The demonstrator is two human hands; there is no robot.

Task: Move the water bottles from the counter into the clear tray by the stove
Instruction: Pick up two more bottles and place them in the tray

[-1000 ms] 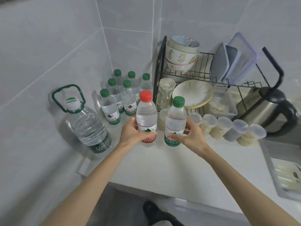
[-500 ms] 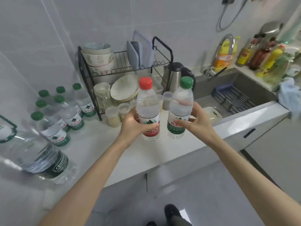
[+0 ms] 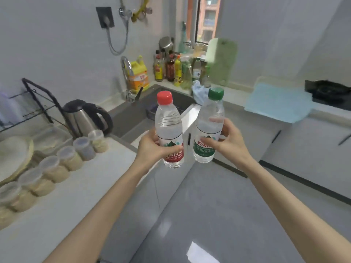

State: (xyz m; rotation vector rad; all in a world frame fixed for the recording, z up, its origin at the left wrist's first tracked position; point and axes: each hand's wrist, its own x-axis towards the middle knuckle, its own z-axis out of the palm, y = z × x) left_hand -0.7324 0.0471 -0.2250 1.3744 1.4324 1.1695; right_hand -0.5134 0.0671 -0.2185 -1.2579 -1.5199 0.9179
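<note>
Left grip (image 3: 150, 148) curls round red-capped bottle (image 3: 168, 122), right grip (image 3: 230, 141) round green-capped bottle (image 3: 209, 115).

We are standing in a home kitchen. We are looking at a sink (image 3: 131, 115), kettle (image 3: 81, 118), dish rack (image 3: 40, 92), sauce bottles (image 3: 171, 70) and stove (image 3: 329, 92).

water bottles (image 3: 168, 122) (image 3: 209, 114): 2 | hands (image 3: 150, 149) (image 3: 230, 141): 2 | kettle (image 3: 81, 116): 1 | faucet (image 3: 126, 71): 1 | dish rack (image 3: 40, 95): 1

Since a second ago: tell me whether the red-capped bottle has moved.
Yes. The red-capped bottle, held in the left hand, was left of the kettle; now it is right of it, carried off the counter.
</note>
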